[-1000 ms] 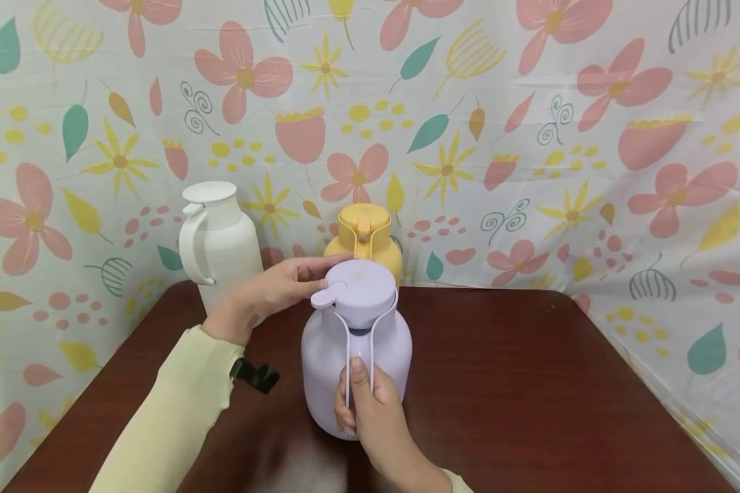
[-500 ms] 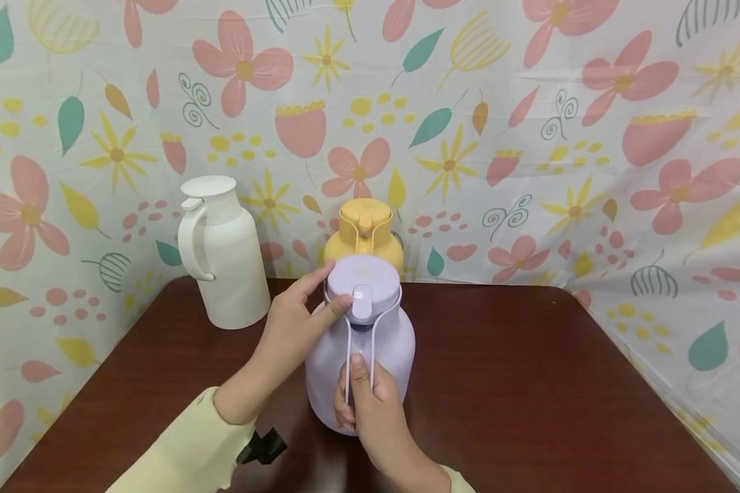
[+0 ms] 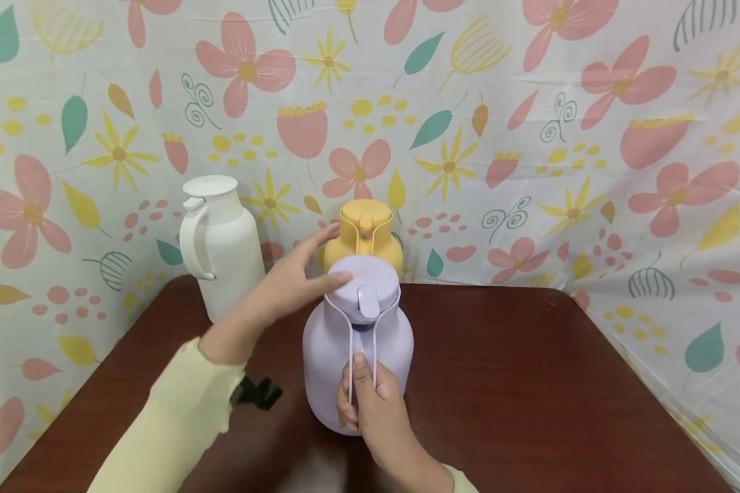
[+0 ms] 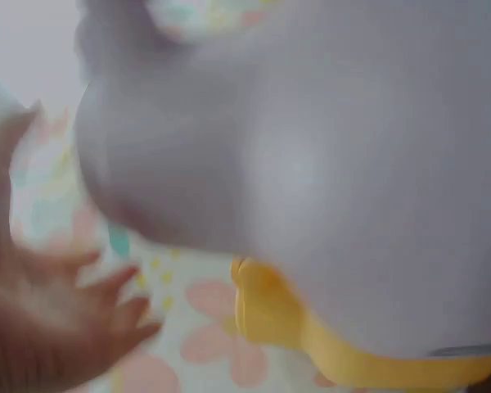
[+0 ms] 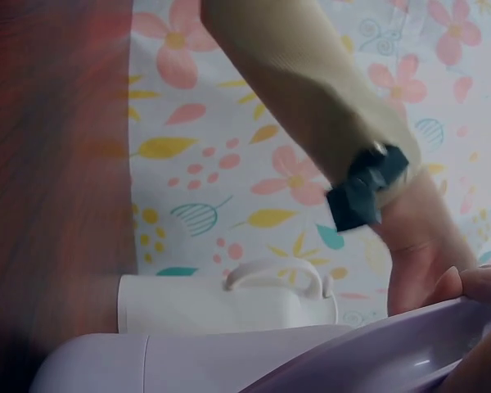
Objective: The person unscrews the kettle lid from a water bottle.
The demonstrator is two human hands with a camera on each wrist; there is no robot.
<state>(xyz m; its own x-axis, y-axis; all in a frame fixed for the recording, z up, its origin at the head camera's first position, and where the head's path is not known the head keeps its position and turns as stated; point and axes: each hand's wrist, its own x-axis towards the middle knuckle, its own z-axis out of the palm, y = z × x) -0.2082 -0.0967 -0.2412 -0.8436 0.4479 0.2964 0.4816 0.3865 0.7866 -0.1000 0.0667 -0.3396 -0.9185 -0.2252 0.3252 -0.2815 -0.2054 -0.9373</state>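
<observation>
A lavender thermos jug (image 3: 327, 363) stands upright at the middle of the table in the head view. My right hand (image 3: 379, 414) grips its handle, thumb lying along the top of it. At the left side of the round lavender lid (image 3: 354, 270) is my left hand (image 3: 290, 284), fingers spread and thumb tip over the lid's edge. The lid's tab (image 3: 368, 301) points toward me, slightly right of the handle's middle. In the left wrist view, the blurred left hand (image 4: 61, 319) shows a gap between its spread fingers and the jug's neck (image 4: 164, 172).
Behind the lavender jug is a yellow thermos jug (image 3: 365, 236), partly hidden by it. To the left stands a taller white thermos jug (image 3: 225, 239), overlapped by my left forearm. A flower-print curtain (image 3: 469, 171) hangs behind the dark wood table (image 3: 530, 390).
The lid's tab has swung from the left round to the front, just right of the handle. My left hand came onto the lid, then moved back up and left. My right hand kept its grip.
</observation>
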